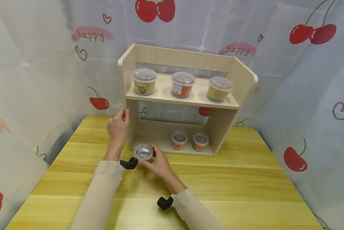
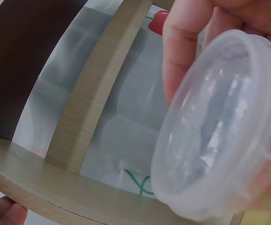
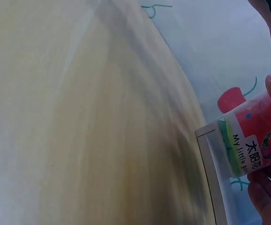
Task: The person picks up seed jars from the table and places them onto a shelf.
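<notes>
My right hand (image 1: 159, 163) holds a small clear-lidded cup (image 1: 143, 152) between thumb and fingers, at the lower left front of a two-tier wooden shelf (image 1: 177, 103). The right wrist view shows the cup's red label (image 3: 267, 131) with flower pictures and "My little" on it. Seen close in the left wrist view, its clear lid (image 2: 210, 122) hides part of the shelf. My left hand (image 1: 118, 126) grips the front edge of the shelf's left side panel (image 1: 129, 123). Two similar cups, one left (image 1: 179, 141) and one right (image 1: 200, 142), stand on the lower tier.
Three larger lidded tubs stand on the upper tier: a yellow one (image 1: 144, 82), a red one (image 1: 182, 85) and another yellow one (image 1: 219, 89). The shelf stands towards the back of a yellow wood-grain table (image 1: 235, 185). Cherry-printed cloth (image 1: 51, 73) hangs around it.
</notes>
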### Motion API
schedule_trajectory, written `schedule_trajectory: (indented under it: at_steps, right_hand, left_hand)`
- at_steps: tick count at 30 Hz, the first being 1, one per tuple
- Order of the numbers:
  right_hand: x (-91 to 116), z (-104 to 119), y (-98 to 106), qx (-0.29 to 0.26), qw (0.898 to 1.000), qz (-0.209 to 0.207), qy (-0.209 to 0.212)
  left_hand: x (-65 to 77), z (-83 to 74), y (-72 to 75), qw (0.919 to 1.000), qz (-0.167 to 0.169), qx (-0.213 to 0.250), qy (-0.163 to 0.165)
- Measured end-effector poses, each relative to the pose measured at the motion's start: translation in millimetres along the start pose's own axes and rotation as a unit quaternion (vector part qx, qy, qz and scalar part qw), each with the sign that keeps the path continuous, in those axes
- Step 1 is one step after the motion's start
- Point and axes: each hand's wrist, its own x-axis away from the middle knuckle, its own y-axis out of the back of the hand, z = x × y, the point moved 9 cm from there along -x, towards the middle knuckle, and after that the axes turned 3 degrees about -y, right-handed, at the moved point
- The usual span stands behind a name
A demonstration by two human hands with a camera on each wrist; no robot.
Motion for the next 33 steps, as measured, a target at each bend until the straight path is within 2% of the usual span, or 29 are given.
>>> schedule_trajectory:
  at_steps: [7, 13, 33]
  right_hand:
    - [-6, -4, 11, -0.016, 0.999, -0.028, -0.022]
    - [-13, -10, 18, -0.007, 0.998, -0.046, -0.031]
    - [-33, -16, 37, 0.020, 0.994, -0.102, -0.023]
  left_hand:
    - [0.6, -0.6, -0.8, 1.0000, 0.004, -0.005, -0.001]
    - [0.7, 0.7, 0.6, 0.9999, 0.005, -0.010, 0.003]
    - [0.7, -0.1, -1.7, 1.0000, 0.003, -0.002, -0.006]
